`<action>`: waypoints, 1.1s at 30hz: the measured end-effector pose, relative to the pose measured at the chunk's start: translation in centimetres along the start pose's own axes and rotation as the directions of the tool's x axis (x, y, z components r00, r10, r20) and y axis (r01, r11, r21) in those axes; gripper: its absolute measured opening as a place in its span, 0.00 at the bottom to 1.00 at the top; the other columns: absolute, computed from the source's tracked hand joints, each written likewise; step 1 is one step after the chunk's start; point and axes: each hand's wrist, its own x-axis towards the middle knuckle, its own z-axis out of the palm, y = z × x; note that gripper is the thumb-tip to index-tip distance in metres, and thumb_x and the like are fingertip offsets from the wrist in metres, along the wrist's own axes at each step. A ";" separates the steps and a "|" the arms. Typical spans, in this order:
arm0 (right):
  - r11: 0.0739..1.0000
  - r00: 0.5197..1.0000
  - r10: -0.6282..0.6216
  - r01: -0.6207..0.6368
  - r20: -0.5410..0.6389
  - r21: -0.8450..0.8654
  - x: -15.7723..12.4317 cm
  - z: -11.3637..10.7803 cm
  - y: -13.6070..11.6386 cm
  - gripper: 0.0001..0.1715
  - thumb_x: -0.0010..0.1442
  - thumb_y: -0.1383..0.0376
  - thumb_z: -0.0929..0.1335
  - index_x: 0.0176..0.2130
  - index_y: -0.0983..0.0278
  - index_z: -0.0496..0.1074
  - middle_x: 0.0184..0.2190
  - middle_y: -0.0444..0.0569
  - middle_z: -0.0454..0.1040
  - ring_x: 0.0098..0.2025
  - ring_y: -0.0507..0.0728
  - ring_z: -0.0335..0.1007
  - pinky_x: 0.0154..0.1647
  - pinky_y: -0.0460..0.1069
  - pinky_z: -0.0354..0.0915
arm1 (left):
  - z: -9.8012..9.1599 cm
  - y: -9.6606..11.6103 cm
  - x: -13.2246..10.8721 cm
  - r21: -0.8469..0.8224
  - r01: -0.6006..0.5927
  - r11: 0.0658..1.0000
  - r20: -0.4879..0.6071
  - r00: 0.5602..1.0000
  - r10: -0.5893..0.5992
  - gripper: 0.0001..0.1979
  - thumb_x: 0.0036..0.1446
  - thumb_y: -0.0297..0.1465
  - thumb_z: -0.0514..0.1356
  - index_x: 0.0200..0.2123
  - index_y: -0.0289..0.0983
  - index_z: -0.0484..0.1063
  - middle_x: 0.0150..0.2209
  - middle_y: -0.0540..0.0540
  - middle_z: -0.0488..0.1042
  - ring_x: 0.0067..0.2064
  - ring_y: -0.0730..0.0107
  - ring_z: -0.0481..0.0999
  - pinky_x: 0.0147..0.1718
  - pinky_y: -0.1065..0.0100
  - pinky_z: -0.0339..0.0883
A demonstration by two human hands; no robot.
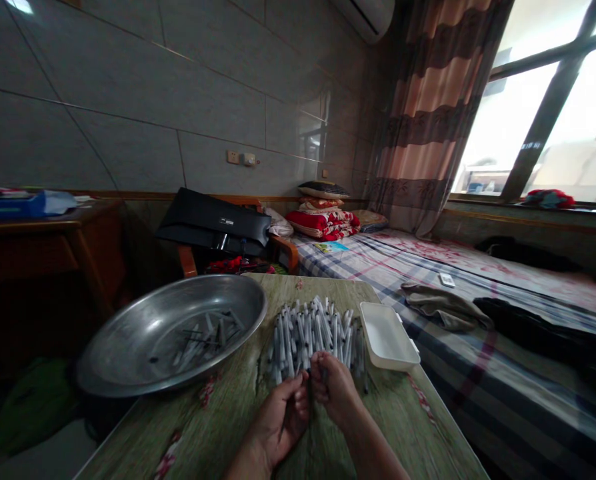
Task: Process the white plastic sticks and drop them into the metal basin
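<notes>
Closest in, the left hand (283,417) and the right hand (334,392) are meeting knuckle to knuckle over a table with a green patterned cloth (218,427). The left hand is curling narrowly around a thin dark stick (287,415). The right hand's fingers are pinching together at the near edge of the pile; whether they are gripping anything I cannot tell.

Just beyond both hands, touching the right fingertips, a pile of slim grey-white plastic tubes (311,337) is lying fanned out on the cloth. Left of the hands, a round dented metal basin (128,383) is sitting with a few similar tubes scattered inside it. Right of the pile, just beside it, a shallow white plastic tray (385,337) is resting at the table edge.

Farther off to the right, a bed with a checked blue-and-white sheet (363,257) is stretching away, and a black flat monitor (213,223) is leaning beyond the basin.
</notes>
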 end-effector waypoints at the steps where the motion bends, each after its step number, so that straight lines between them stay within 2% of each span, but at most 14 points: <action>1: 0.999 0.998 -0.049 0.049 -0.026 -0.008 0.0 0.0 0.0 0.10 0.43 0.60 0.64 0.29 0.61 0.64 0.15 0.35 0.56 0.13 0.46 0.41 0.13 0.43 0.36 | 0.0 -0.1 0.2 -0.040 -0.015 0.999 -0.039 0.999 0.013 0.03 0.58 0.22 0.58 0.32 0.31 0.71 0.20 0.49 0.72 0.20 0.76 0.73 0.21 0.75 0.66; 4: 0.947 0.956 -0.272 0.247 -0.105 -0.206 -0.4 0.4 0.0 0.08 0.47 0.61 0.64 0.30 0.61 0.66 0.17 0.37 0.58 0.17 0.49 0.48 0.16 0.44 0.47 | 0.0 -0.3 0.6 -0.088 -0.061 0.994 -0.095 0.994 0.052 0.08 0.59 0.22 0.54 0.32 0.29 0.73 0.28 0.39 0.79 0.30 0.65 0.80 0.35 0.63 0.74; 6: 0.824 0.889 -0.450 0.378 -0.084 -0.422 -0.7 0.8 0.2 0.06 0.50 0.62 0.64 0.30 0.61 0.68 0.21 0.41 0.63 0.23 0.52 0.58 0.24 0.46 0.56 | 0.0 -0.4 0.6 -0.069 -0.067 0.995 -0.051 0.997 0.064 0.09 0.58 0.22 0.55 0.31 0.28 0.75 0.30 0.37 0.80 0.34 0.60 0.81 0.38 0.60 0.74; 8: 0.669 0.826 -0.563 0.464 0.012 -0.580 -1.1 1.2 0.4 0.05 0.51 0.66 0.63 0.30 0.62 0.69 0.26 0.44 0.66 0.31 0.54 0.63 0.33 0.47 0.59 | 0.1 -0.4 0.5 -0.048 -0.078 0.996 -0.002 0.997 0.078 0.09 0.57 0.21 0.55 0.31 0.28 0.76 0.31 0.36 0.81 0.34 0.60 0.81 0.38 0.62 0.73; 10: 0.550 0.795 -0.592 0.519 0.134 -0.654 -1.4 1.6 0.6 0.07 0.51 0.69 0.62 0.30 0.62 0.69 0.29 0.45 0.67 0.34 0.55 0.64 0.37 0.48 0.60 | 0.3 -0.4 0.3 -0.035 -0.094 0.995 0.009 0.995 0.095 0.09 0.56 0.20 0.55 0.29 0.28 0.76 0.29 0.39 0.80 0.31 0.64 0.81 0.36 0.67 0.73; 13: 0.448 0.779 -0.561 0.571 0.281 -0.688 -1.6 1.8 0.8 0.09 0.53 0.71 0.61 0.31 0.62 0.69 0.32 0.46 0.67 0.36 0.55 0.65 0.39 0.48 0.60 | 0.6 -0.3 0.0 -0.051 -0.110 0.993 -0.009 0.994 0.110 0.10 0.55 0.18 0.56 0.25 0.30 0.75 0.23 0.44 0.78 0.27 0.69 0.79 0.32 0.72 0.72; 16: 0.441 0.780 -0.526 0.592 0.339 -0.675 -1.5 1.7 0.8 0.09 0.59 0.69 0.60 0.33 0.62 0.69 0.32 0.47 0.67 0.36 0.55 0.65 0.39 0.47 0.60 | 0.6 -0.2 0.0 -0.082 -0.110 0.991 -0.020 0.994 0.109 0.12 0.56 0.18 0.55 0.24 0.31 0.75 0.24 0.43 0.78 0.27 0.70 0.79 0.32 0.72 0.72; 18: 0.471 0.785 -0.529 0.587 0.321 -0.659 -1.5 1.6 0.8 0.12 0.62 0.65 0.59 0.33 0.62 0.70 0.31 0.46 0.68 0.35 0.54 0.65 0.38 0.47 0.60 | 0.6 -0.2 0.2 -0.084 -0.103 0.991 -0.018 0.995 0.102 0.12 0.56 0.18 0.53 0.26 0.30 0.75 0.26 0.42 0.79 0.29 0.69 0.80 0.34 0.71 0.73; 21: 0.527 0.793 -0.574 0.549 0.205 -0.649 -1.3 1.3 0.4 0.12 0.63 0.61 0.61 0.32 0.61 0.70 0.29 0.46 0.68 0.34 0.55 0.65 0.37 0.47 0.59 | 0.5 0.0 0.4 -0.068 -0.098 0.993 -0.026 0.995 0.097 0.09 0.56 0.18 0.54 0.29 0.30 0.74 0.29 0.41 0.80 0.33 0.66 0.81 0.35 0.68 0.75; 23: 0.548 0.777 -0.623 0.520 0.095 -0.656 -1.1 0.8 0.0 0.13 0.62 0.59 0.62 0.32 0.61 0.70 0.29 0.46 0.69 0.34 0.55 0.65 0.37 0.48 0.59 | 0.4 0.3 0.4 -0.045 -0.081 0.996 -0.080 0.994 0.078 0.08 0.56 0.19 0.54 0.30 0.31 0.72 0.27 0.41 0.79 0.29 0.68 0.80 0.29 0.71 0.74; 25: 0.550 0.740 -0.673 0.496 -0.005 -0.672 -0.8 0.0 -0.5 0.13 0.62 0.57 0.61 0.32 0.62 0.70 0.29 0.46 0.70 0.34 0.56 0.65 0.38 0.48 0.59 | 0.5 0.6 0.2 -0.005 -0.046 0.999 -0.153 0.987 0.045 0.07 0.58 0.22 0.54 0.30 0.31 0.70 0.23 0.45 0.75 0.19 0.76 0.73 0.15 0.77 0.65; 27: 0.547 0.705 -0.705 0.468 -0.079 -0.694 -0.3 -0.9 -1.0 0.14 0.62 0.56 0.61 0.33 0.62 0.70 0.30 0.47 0.71 0.34 0.57 0.65 0.38 0.49 0.60 | 0.9 1.1 -0.4 0.050 -0.041 0.998 -0.195 0.980 0.050 0.06 0.59 0.24 0.55 0.29 0.33 0.68 0.21 0.49 0.72 0.12 0.83 0.61 0.08 0.81 0.49; 29: 0.550 0.688 -0.716 0.448 -0.121 -0.705 0.3 -1.9 -1.3 0.15 0.62 0.56 0.61 0.34 0.62 0.70 0.30 0.48 0.72 0.35 0.58 0.66 0.39 0.50 0.60 | 1.7 1.9 -1.5 0.112 -0.094 0.989 -0.184 0.976 0.113 0.06 0.59 0.25 0.55 0.29 0.33 0.67 0.22 0.50 0.70 0.12 0.86 0.56 0.08 0.82 0.44; 33: 0.531 0.662 -0.729 0.391 -0.171 -0.752 1.2 -3.1 -1.5 0.12 0.60 0.57 0.62 0.35 0.62 0.70 0.32 0.50 0.73 0.37 0.59 0.67 0.41 0.51 0.61 | 4.0 5.3 -4.3 0.211 -0.306 0.928 -0.115 0.935 0.335 0.04 0.58 0.22 0.56 0.32 0.33 0.69 0.27 0.48 0.71 0.15 0.86 0.58 0.10 0.83 0.48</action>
